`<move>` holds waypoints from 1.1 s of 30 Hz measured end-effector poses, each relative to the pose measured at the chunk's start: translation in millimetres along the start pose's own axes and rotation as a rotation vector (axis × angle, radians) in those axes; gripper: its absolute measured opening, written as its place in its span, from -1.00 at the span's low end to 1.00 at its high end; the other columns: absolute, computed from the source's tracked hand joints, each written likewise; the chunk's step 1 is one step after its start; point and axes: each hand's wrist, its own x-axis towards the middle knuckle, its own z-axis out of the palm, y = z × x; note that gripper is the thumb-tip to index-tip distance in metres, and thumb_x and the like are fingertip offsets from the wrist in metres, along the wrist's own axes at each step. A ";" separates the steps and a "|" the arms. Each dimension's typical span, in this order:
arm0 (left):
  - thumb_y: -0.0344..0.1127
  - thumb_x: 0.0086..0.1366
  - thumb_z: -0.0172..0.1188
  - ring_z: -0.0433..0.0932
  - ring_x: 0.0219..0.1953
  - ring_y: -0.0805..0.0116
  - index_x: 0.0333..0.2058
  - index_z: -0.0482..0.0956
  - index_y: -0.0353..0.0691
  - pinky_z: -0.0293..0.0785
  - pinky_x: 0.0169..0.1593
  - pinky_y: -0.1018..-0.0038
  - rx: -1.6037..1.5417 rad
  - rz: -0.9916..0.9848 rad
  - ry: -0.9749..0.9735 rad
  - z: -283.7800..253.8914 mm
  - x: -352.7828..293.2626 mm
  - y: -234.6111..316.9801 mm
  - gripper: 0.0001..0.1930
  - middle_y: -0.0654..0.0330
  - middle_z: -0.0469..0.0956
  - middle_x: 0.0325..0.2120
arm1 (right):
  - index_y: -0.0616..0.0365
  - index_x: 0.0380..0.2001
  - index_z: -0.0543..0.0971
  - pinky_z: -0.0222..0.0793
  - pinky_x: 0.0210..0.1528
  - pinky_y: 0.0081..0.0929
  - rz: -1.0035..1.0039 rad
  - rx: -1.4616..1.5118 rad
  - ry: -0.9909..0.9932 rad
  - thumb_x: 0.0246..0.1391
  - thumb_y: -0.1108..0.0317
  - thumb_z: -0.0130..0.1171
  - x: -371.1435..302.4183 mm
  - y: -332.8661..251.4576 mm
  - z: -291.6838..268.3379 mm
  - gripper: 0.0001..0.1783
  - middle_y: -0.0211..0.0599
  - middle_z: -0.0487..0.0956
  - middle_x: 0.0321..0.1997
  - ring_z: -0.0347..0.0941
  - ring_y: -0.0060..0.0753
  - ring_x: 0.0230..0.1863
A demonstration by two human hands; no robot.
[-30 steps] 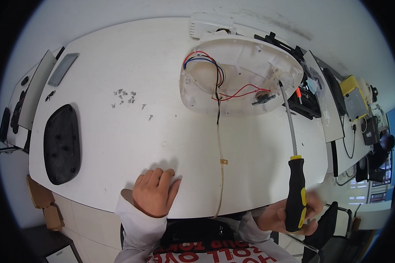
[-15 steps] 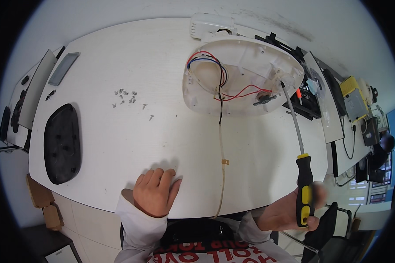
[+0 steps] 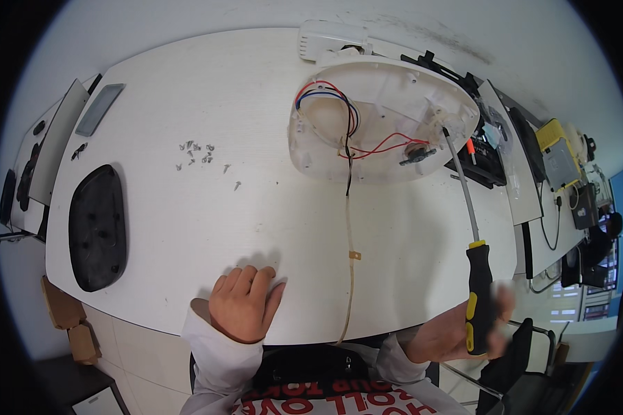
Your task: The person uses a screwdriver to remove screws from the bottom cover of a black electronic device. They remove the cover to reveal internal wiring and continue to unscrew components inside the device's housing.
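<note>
My right hand [image 3: 457, 328] is closed round the black and yellow handle of a long screwdriver [image 3: 472, 214]; its fingers are partly blurred. The shaft points away from me, its tip at the right end inside a white oval plastic shell [image 3: 387, 114] lying hollow side up. Inside the shell run red, blue and black wires [image 3: 325, 93], and a small dark part [image 3: 417, 154] sits below the screwdriver tip. A pale cable [image 3: 349, 228] comes out of it toward me. Near the front edge my left hand [image 3: 246, 304] rests on the table, fingers loosely curled, nothing seen in them.
Several small screws [image 3: 197, 152] lie scattered left of the shell. A black oval cover [image 3: 98, 228] and a grey strip-shaped piece [image 3: 100, 109] are at the left. Behind the shell stands a white plastic part [image 3: 332, 40]; right of it is a black tool case [image 3: 481, 166].
The screwdriver handle has turned in my right hand, its yellow patches now facing more to the left. The shaft stays in place, and my left hand has not moved.
</note>
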 end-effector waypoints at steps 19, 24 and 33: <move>-0.38 -0.05 0.27 0.30 -0.62 0.28 -0.44 0.45 -0.21 0.20 -0.51 0.40 0.011 -0.004 0.002 0.1 -0.8 -0.7 -0.81 0.24 0.28 -0.68 | -0.12 -0.05 0.25 0.29 0.06 -0.20 0.015 -0.109 0.030 0.07 0.25 0.09 -8.8 4.3 -17.4 -0.62 -0.13 0.37 -0.03 0.33 -0.06 -0.02; -0.37 -0.04 0.26 0.30 -0.62 0.28 -0.45 0.45 -0.21 0.20 -0.50 0.40 0.014 -0.003 -0.004 0.3 -0.5 -0.4 -0.81 0.24 0.28 -0.68 | -0.19 -0.07 0.27 0.21 0.11 -0.22 0.044 -0.021 0.007 0.05 0.22 0.10 4.5 -1.6 -1.2 -0.63 -0.16 0.34 -0.01 0.25 -0.09 0.03; -0.32 -0.01 0.26 0.34 -0.57 0.31 -0.40 0.48 -0.21 0.22 -0.49 0.43 0.032 -0.004 -0.042 -2.4 -1.0 -1.0 -0.80 0.24 0.35 -0.60 | 0.00 0.00 0.19 0.29 -0.01 -0.14 -0.083 0.062 -0.148 0.11 0.26 -0.03 3.5 18.9 -22.6 -0.61 -0.04 0.26 0.05 0.25 -0.07 0.02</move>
